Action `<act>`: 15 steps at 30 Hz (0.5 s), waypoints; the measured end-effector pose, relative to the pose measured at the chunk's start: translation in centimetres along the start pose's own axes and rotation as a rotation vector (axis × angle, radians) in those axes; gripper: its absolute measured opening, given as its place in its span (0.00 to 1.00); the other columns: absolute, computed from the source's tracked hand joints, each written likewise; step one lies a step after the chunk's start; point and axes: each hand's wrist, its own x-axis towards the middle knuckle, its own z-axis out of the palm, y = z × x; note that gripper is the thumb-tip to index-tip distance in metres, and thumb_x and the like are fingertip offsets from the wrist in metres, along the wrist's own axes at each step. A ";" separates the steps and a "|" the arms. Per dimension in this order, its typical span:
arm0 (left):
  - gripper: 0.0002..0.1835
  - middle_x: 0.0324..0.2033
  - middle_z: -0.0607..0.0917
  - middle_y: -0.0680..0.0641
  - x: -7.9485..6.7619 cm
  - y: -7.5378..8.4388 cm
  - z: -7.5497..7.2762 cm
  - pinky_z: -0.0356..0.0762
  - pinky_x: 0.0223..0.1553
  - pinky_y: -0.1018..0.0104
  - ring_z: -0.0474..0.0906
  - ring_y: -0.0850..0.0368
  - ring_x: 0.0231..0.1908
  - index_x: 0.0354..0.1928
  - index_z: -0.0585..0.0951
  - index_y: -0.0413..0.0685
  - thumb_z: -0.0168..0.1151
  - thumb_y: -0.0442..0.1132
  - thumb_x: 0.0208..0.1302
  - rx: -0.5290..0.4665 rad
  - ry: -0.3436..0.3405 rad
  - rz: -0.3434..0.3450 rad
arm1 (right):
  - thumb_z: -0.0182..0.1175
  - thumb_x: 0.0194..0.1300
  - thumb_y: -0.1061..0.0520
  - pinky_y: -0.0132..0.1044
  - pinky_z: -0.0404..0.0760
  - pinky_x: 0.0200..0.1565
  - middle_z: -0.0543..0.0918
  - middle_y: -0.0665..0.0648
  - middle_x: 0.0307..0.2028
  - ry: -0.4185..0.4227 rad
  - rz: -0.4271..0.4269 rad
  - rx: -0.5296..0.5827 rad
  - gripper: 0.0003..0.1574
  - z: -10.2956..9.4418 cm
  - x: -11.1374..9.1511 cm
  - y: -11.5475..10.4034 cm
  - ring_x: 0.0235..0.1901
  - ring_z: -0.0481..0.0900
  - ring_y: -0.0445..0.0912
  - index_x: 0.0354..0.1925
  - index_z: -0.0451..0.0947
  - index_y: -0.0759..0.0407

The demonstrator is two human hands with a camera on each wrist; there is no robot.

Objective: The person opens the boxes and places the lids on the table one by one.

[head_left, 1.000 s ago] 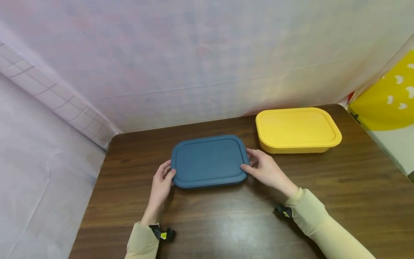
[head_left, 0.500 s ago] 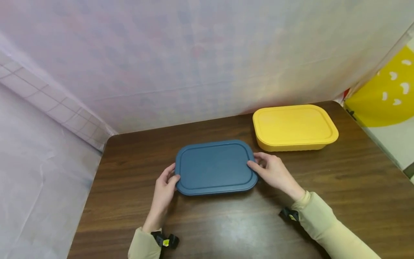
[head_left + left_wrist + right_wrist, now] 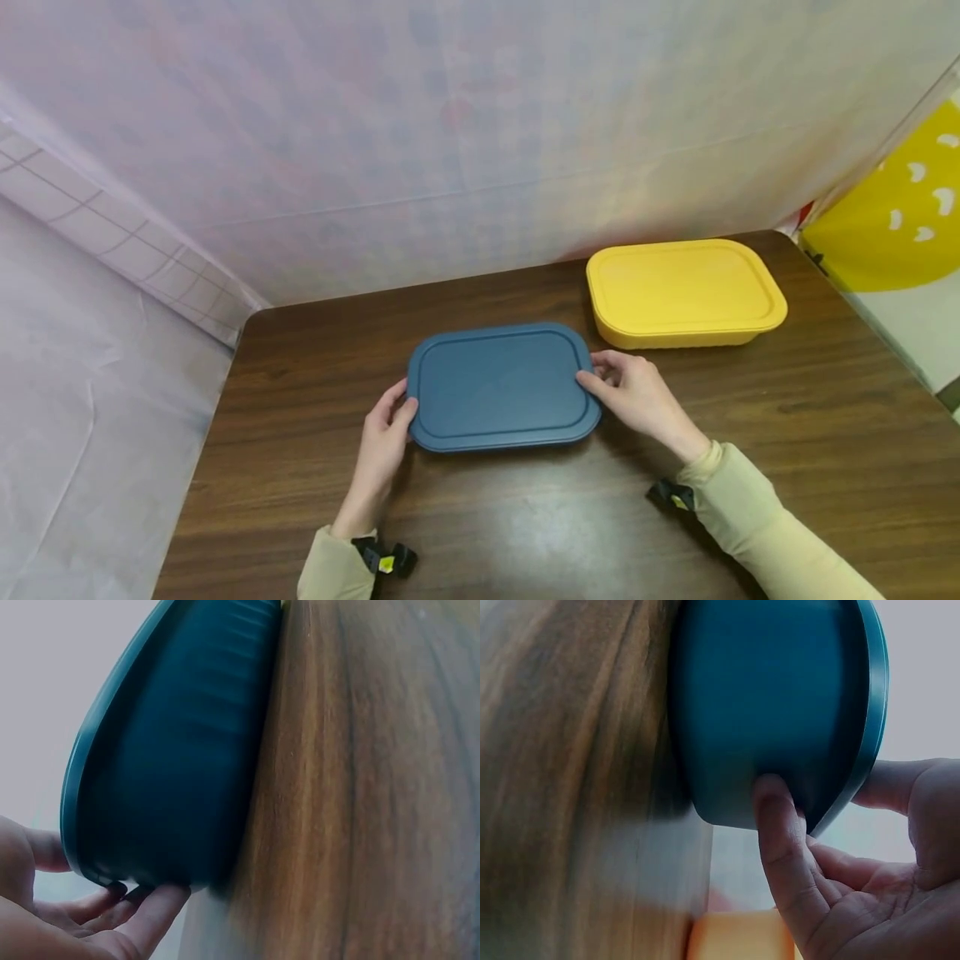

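A blue rectangular lidded box (image 3: pixel 504 387) with rounded corners sits mid-table, lid uppermost. My left hand (image 3: pixel 384 437) holds its left end, thumb at the lid's rim and fingers against the side wall. At the opposite end my right hand (image 3: pixel 637 398) grips it likewise, thumb over the lid edge. In the left wrist view the blue box (image 3: pixel 172 750) shows its ribbed long side, the left hand's fingers (image 3: pixel 161 915) touching the end. The right wrist view has a finger (image 3: pixel 776 825) of the right hand pressed on the box wall below the rim. The box's contents are hidden.
A yellow lidded box (image 3: pixel 684 292) of similar shape stands at the back right, just beyond the right hand. The brown wooden table (image 3: pixel 300 367) ends at a pale curtain-like backdrop (image 3: pixel 420 150). Yellow patterned cloth (image 3: pixel 892 217) hangs beyond the right edge.
Both hands have shifted the blue box toward me and slightly right, mostly in the first half second. It has hardly moved since. The yellow box stays in its place.
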 end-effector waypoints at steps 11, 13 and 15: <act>0.25 0.65 0.79 0.29 0.0 0.1 0.1 0.80 0.35 0.76 0.80 0.73 0.35 0.75 0.69 0.35 0.51 0.34 0.80 0.001 -0.006 -0.002 | 0.65 0.75 0.50 0.32 0.80 0.35 0.92 0.67 0.43 0.055 0.012 -0.013 0.26 -0.2 -0.2 -0.3 0.36 0.89 0.50 0.57 0.83 0.71; 0.25 0.65 0.79 0.29 0.0 0.1 0.1 0.80 0.35 0.76 0.80 0.72 0.36 0.75 0.69 0.36 0.51 0.34 0.80 0.011 -0.001 -0.003 | 0.63 0.76 0.49 0.34 0.82 0.39 0.92 0.67 0.44 0.075 0.014 -0.014 0.25 -0.1 -0.2 -0.3 0.39 0.90 0.53 0.56 0.84 0.69; 0.25 0.64 0.80 0.30 -0.1 0.1 0.1 0.79 0.35 0.76 0.79 0.72 0.36 0.75 0.69 0.36 0.51 0.35 0.80 0.030 0.003 0.000 | 0.63 0.76 0.49 0.36 0.83 0.41 0.92 0.67 0.45 0.089 0.017 -0.012 0.23 -0.1 -0.2 -0.1 0.41 0.91 0.54 0.54 0.85 0.68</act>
